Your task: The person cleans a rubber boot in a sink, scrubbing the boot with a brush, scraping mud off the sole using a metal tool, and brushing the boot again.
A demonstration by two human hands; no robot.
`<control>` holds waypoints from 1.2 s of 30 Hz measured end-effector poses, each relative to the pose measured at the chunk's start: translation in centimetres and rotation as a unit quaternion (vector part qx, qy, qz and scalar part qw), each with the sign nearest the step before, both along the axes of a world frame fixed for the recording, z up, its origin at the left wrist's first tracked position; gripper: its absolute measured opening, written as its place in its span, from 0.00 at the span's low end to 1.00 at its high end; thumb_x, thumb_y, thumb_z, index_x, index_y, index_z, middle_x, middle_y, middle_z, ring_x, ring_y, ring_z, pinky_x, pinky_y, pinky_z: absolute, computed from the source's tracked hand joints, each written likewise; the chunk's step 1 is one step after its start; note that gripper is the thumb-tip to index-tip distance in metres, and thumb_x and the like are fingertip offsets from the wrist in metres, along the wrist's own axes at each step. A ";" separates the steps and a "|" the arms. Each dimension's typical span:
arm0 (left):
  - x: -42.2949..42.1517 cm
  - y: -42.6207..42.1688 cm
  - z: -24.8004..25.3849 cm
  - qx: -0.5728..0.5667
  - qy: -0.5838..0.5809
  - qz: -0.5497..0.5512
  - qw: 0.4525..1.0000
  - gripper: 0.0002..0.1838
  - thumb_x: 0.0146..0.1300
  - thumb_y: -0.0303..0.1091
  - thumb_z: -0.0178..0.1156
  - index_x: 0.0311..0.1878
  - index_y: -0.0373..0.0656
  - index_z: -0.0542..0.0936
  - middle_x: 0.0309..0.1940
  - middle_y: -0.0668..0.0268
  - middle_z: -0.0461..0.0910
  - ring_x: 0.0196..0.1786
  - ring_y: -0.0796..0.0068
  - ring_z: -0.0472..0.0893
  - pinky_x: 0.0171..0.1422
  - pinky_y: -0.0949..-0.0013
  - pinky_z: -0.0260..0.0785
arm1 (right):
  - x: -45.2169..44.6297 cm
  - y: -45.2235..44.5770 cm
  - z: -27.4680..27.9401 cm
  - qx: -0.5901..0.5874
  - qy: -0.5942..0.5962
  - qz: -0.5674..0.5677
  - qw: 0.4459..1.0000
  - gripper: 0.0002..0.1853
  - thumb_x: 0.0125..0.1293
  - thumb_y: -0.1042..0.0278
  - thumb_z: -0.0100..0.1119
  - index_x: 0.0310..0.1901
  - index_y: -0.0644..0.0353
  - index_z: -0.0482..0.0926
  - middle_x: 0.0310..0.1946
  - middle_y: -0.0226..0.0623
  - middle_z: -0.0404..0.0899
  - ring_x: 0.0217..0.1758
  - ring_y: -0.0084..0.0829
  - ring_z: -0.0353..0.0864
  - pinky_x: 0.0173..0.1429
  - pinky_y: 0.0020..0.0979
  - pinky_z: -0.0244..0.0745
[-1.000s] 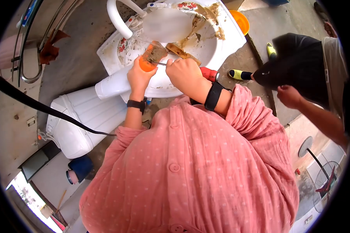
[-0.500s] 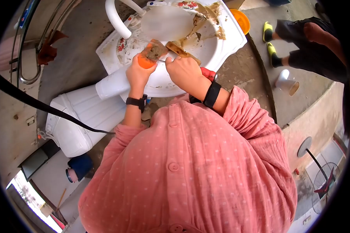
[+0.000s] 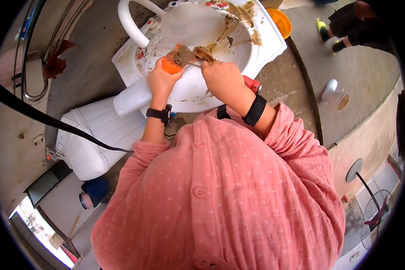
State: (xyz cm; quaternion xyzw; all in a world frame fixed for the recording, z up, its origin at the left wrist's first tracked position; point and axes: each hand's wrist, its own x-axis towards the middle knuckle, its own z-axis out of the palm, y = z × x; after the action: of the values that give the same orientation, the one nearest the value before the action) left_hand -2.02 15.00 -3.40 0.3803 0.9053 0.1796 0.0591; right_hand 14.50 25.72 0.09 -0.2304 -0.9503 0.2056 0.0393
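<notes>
My left hand (image 3: 162, 82) is closed around an orange piece coated in a rough brown crust (image 3: 173, 66), over the near left side of a white washbasin (image 3: 198, 96). My right hand (image 3: 223, 80) is closed on a red-handled tool (image 3: 252, 84). Its thin metal part shows between the hands, by the orange piece; the tool's exact kind is unclear. Just beyond my right fingers is a yellow-brown piece (image 3: 204, 53), touching or close to the metal. Brown, wet-looking scraps (image 3: 238, 18) lie on the basin's far right side.
A white curved tap (image 3: 129, 24) rises at the basin's left. An orange bowl (image 3: 279, 23) stands beyond its right corner. White boots (image 3: 335, 95) are on the floor at right. Another person's legs (image 3: 353, 29) show at upper right. A white ribbed pedestal (image 3: 94, 135) lies at left.
My right hand has shifted right and turned, with the red handle now further out. The yellow-brown piece looks shorter and more tilted. The other person has moved away toward the top right.
</notes>
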 end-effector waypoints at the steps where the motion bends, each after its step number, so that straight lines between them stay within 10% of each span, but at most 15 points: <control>1: 0.1 0.1 0.0 0.005 0.006 -0.003 1.000 0.36 0.33 0.48 0.74 0.48 0.44 0.75 0.31 0.57 0.82 0.35 0.58 0.81 0.39 0.63 0.73 | -0.4 -0.4 -0.1 0.013 -0.008 0.005 1.000 0.04 0.54 0.74 0.49 0.30 0.64 0.73 0.22 0.44 0.78 0.27 0.39 0.81 0.28 0.36 0.74; 36: -0.2 0.1 -0.1 0.038 -0.027 -0.002 0.999 0.33 0.35 0.45 0.74 0.47 0.44 0.76 0.33 0.59 0.82 0.36 0.61 0.82 0.40 0.65 0.74 | -0.7 1.2 -1.3 -0.093 -0.043 -0.028 0.994 0.06 0.51 0.74 0.53 0.27 0.60 0.80 0.25 0.42 0.81 0.29 0.40 0.82 0.32 0.35 0.76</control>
State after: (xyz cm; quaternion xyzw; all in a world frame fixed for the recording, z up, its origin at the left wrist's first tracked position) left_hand -2.25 15.07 -3.50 0.3792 0.8952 0.2238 0.0693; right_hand 13.85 26.88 -1.24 -0.2680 -0.9210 0.2821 -0.0172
